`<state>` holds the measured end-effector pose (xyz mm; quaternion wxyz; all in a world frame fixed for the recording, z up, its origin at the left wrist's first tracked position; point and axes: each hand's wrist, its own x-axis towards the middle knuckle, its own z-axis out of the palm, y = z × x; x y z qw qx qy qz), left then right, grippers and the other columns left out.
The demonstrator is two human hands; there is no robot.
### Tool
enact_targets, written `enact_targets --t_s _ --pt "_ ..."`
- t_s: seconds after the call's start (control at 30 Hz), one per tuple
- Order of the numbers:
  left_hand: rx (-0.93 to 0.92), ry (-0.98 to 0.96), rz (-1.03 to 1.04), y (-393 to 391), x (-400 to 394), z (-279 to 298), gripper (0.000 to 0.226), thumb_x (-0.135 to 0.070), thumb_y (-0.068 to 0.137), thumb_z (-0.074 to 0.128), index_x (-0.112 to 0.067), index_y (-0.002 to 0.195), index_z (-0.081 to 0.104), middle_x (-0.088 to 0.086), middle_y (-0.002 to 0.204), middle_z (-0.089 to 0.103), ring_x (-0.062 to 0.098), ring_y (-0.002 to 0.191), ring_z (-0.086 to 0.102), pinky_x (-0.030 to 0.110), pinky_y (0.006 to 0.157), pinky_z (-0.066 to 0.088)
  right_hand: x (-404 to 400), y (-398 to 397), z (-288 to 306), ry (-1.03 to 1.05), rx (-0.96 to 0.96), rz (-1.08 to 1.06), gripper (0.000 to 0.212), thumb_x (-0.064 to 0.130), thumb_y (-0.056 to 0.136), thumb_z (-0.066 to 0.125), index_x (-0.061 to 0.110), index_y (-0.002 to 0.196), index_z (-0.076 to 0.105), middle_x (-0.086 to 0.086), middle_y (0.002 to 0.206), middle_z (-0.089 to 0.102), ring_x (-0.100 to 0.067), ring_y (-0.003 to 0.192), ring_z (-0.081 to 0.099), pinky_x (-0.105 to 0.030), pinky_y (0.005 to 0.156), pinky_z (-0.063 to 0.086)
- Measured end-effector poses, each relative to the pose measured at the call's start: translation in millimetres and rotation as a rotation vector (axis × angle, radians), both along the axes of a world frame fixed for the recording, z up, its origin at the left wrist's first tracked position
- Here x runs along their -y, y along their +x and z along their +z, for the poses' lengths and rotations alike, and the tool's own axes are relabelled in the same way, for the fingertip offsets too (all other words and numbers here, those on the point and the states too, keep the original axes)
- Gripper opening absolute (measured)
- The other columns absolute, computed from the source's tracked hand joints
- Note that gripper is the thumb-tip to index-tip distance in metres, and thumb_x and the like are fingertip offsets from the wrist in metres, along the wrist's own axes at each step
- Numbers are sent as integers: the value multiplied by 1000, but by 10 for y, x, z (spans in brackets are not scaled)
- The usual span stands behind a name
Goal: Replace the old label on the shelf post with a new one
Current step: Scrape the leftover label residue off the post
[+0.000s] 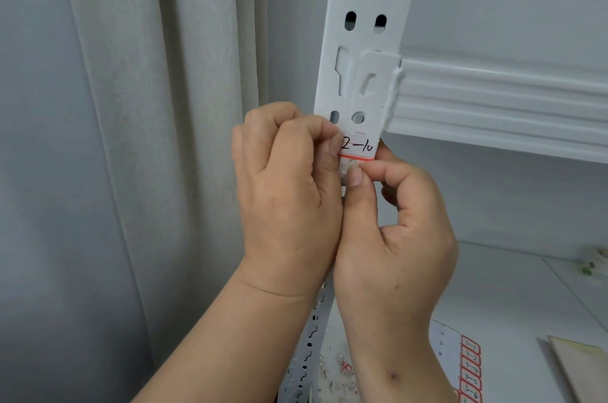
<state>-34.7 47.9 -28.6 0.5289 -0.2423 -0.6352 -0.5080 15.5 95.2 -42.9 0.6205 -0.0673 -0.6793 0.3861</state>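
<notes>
In the middle of the frame a white label (358,145) with a red border and handwritten "2-10" sits on the white shelf post (365,40), just below a pair of holes. The left hand (286,185) is at the label's left edge, its fingers curled in tight, with the fingertips pressing or pinching that edge; the exact grip is hidden. The right hand (391,231) comes up from below, its thumb and forefinger pinched together right under the label's bottom red line, touching the post there. Whether they hold the label's lower edge cannot be told. A white shelf beam (500,100) runs off to the right of the post. At the lower right, a sheet of red-bordered labels (470,369) lies on the lower shelf (513,297), with paper scraps (342,369) near the post's foot. A pale curtain (138,106) fills the left side.
</notes>
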Motion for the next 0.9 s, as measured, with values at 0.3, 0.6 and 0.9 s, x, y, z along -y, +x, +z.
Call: enact_targets --t_s 0.3,0.6,0.9 --pt "84 -56 -26 35 29 -34 11 -11 90 53 -4 87 60 0 103 41 6 99 35 7 90 29 -3 11 5 -49 9 28 4 17 87 62 19 88 65 14 95 69 2 94 63 -5 78 43" --pt "174 -22 -180 178 121 -104 11 -16 91 51 -23 100 53 -7 101 46 1 100 45 22 89 43 -3 27 8 -96 38 68 4 22 87 62 20 88 65 17 101 68 -2 98 65 -20 81 51" --pt "193 -47 -143 143 118 -17 12 -10 86 66 -17 95 63 -5 100 48 11 96 49 26 83 46 10 49 30 -125 49 96 4 24 87 62 22 86 65 17 101 69 -7 97 67 -31 81 54"
